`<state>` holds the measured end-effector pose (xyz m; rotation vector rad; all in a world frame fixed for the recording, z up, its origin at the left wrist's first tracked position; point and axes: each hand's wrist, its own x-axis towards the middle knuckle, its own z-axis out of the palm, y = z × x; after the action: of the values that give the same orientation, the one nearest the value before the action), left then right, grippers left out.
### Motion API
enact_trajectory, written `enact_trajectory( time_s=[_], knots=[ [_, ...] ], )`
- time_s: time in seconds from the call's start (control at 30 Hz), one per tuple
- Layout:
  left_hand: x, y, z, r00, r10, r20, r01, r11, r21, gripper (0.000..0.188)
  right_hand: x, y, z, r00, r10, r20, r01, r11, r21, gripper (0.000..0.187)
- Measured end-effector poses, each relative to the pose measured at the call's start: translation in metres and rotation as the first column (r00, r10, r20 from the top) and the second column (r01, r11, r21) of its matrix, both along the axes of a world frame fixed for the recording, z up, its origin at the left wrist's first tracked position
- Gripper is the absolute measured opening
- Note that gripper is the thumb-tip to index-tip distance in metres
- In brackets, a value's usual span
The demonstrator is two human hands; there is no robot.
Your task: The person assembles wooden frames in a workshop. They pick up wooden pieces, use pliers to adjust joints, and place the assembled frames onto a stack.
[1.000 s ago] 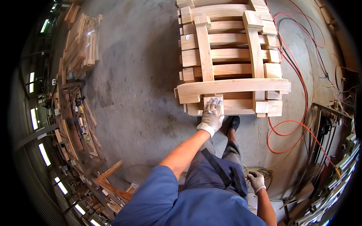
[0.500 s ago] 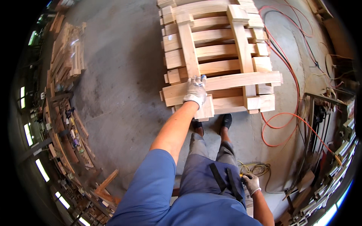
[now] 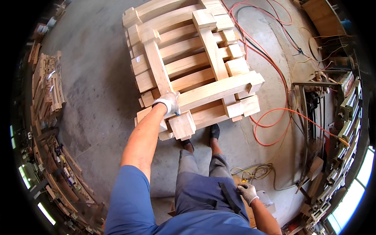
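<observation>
A stack of pale wooden beams (image 3: 184,56), crossed in layers, stands on the floor before me. One long beam (image 3: 219,91) lies across the stack's near end, on top. My left hand (image 3: 169,103), in a white work glove, is closed over this beam toward its left end. Just below the hand, a squared block end (image 3: 182,124) juts toward me. My right hand (image 3: 247,192), also gloved, is beside my right hip with its fingers curled. A small yellow thing shows by its fingertips; what it holds, if anything, I cannot make out.
Orange hoses (image 3: 270,143) loop over the floor right of the stack. A coiled yellow cable (image 3: 258,171) lies beyond my right hand. Timber piles (image 3: 49,86) line the left side, and a metal rack (image 3: 319,117) stands at right. My feet are close to the stack's near edge.
My view has swung right, so the stack sits further left and looks tilted. My left hand has turned, from lying over the beam with fingers forward to gripping it. The right hand stays by my hip.
</observation>
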<state>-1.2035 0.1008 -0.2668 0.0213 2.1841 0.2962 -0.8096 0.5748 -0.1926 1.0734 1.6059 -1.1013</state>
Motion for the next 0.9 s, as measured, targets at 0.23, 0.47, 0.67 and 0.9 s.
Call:
enact_trajectory(
  time_s=[0.23,0.47,0.67,0.9],
  knots=[
    [0.023,-0.004,-0.040,0.957,0.134,-0.256,-0.097,0.984,0.152,0.089,-0.003,0.005,-0.011,0.975,0.219,-0.044,-0.217,0.975,0.039,0.026],
    [0.042,0.010,-0.038,0.924,0.056,-0.378,-0.073,0.997,-0.031,0.085,-0.020,-0.007,-0.003,0.981,0.190,-0.045,-0.188,0.981,0.041,0.024],
    [0.028,0.016,-0.067,0.911,0.027,-0.412,-0.053,0.997,-0.054,0.065,-0.009,-0.001,-0.007,0.991,0.115,-0.066,-0.114,0.993,0.015,0.020],
    [0.042,0.035,-0.034,0.929,0.020,-0.369,-0.067,0.991,-0.114,0.060,-0.007,-0.002,-0.007,0.985,0.153,-0.079,-0.150,0.988,0.040,0.020]
  ],
)
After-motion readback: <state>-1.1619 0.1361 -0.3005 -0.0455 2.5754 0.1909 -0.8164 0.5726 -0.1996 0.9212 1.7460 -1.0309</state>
